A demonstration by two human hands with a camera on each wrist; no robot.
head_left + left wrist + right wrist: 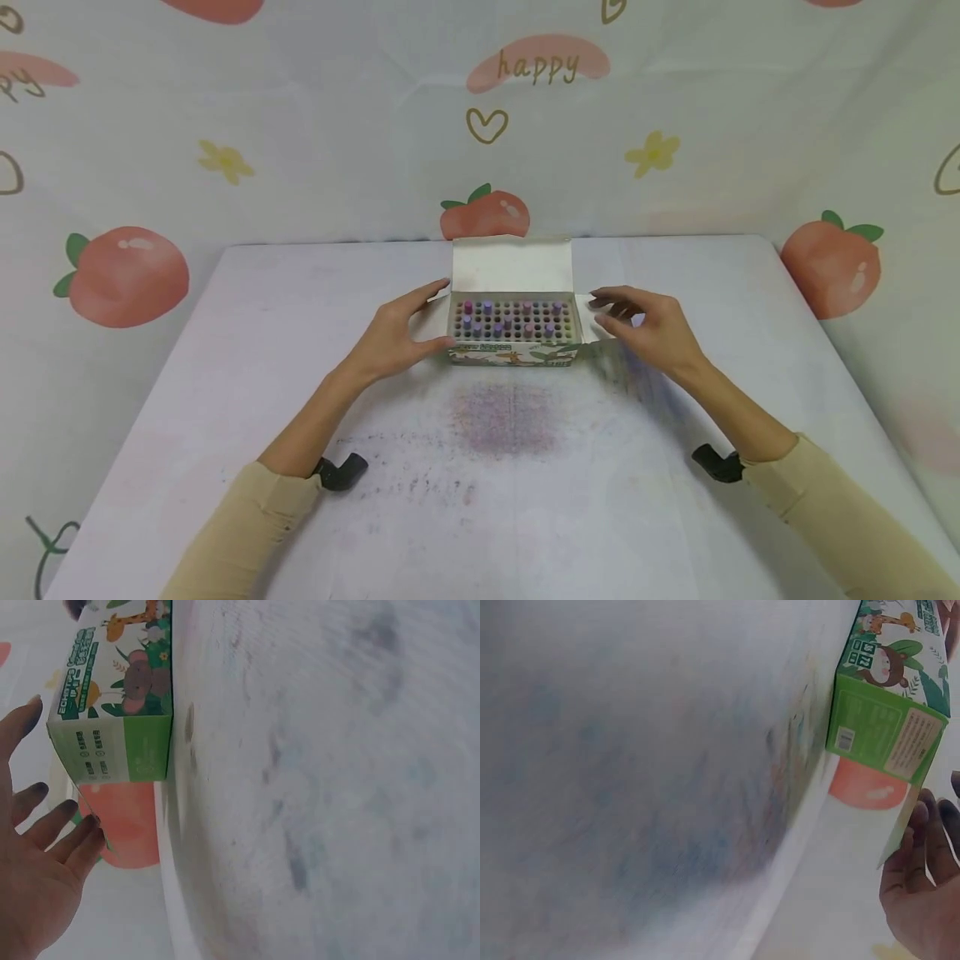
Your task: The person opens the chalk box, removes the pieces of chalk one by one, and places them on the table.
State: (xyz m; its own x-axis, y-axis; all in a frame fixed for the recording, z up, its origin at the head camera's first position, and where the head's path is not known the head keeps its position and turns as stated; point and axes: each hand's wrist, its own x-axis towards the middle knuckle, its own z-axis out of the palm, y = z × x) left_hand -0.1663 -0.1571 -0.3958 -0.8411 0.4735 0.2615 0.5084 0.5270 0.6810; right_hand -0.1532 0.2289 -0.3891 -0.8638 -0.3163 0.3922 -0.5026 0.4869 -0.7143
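Note:
A small cardboard box (513, 357) printed with cartoon animals stands on the table, its white lid (512, 265) raised at the back. Inside, a holed rack holds several short purple and pink sticks (487, 307) that look like chalks. My left hand (384, 340) spreads around the left side flap (432, 318), its thumb near the front corner and its fingers beside the flap. At the right side flap (592, 327) is my right hand (651, 329), fingers loosely bent. A purple patch shows behind its fingers; what it is I cannot tell. Both hands have dark-smudged fingertips.
The white table (600, 517) carries a purple smudge in front of the box and bluish smears to its right. Behind the table hangs a white cloth (337, 133) printed with fruit, flowers and hearts. Dark wrist mounts (343, 472) sit at both sleeves.

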